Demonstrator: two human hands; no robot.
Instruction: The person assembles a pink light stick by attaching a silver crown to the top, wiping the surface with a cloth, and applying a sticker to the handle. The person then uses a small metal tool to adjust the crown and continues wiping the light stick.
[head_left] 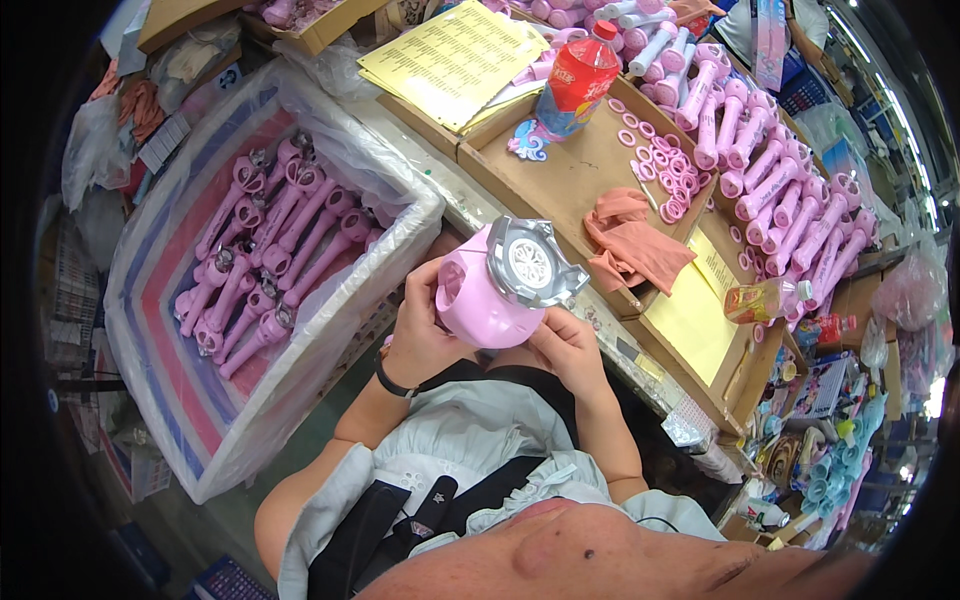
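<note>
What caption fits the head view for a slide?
Both hands, left hand and right hand, hold a pink toy head with silver front beside a bin of pink handles.

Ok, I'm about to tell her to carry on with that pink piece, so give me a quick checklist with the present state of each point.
1. Left hand grips pink housing: ok.
2. Right hand steadies it from below: ok.
3. Silver grille sits on the housing's front: ok.
4. Grille fully snapped in: cannot tell.
5. Bin of finished pink pieces beside the left hand, within view: ok.
6. Pink rings on the cardboard tray: ok.
</note>
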